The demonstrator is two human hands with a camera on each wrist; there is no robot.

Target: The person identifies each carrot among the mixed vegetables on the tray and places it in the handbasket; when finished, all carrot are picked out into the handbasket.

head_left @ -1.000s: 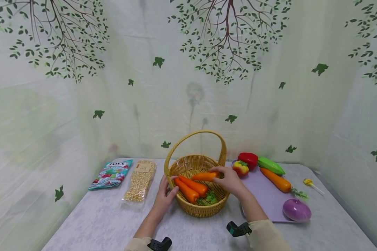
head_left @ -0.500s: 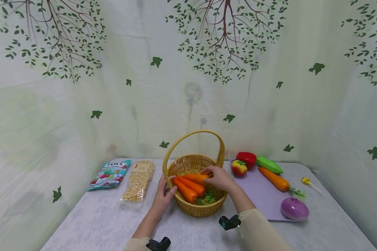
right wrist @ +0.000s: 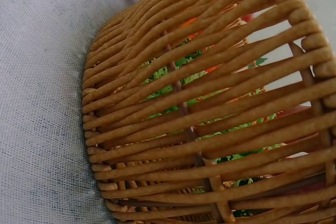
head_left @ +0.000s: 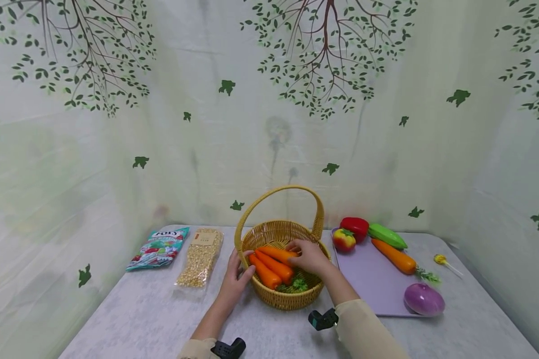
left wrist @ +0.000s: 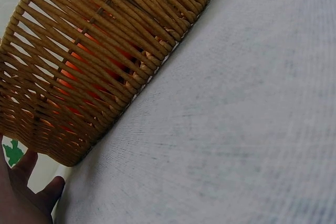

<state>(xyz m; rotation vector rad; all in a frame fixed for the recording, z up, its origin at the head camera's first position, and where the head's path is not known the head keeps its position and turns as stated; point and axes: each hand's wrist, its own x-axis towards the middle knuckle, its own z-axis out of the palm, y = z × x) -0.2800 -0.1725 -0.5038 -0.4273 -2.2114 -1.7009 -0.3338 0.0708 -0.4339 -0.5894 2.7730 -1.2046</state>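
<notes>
Fingers (head_left: 296,248) touch carrots above grey table (head_left: 139,319), leaf-printed backdrop (head_left: 161,124).

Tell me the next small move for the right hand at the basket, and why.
Probably let go and lift out. The right hand has its carrot lying in the basket beside two others, while the left hand steadies the rim. Another carrot lies on the board.

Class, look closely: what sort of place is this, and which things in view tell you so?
Probably a staged tabletop set, not a real kitchen: a printed tree backdrop curtains the table, and toy-like vegetables sit on a cutting board beside a wicker basket.
</notes>
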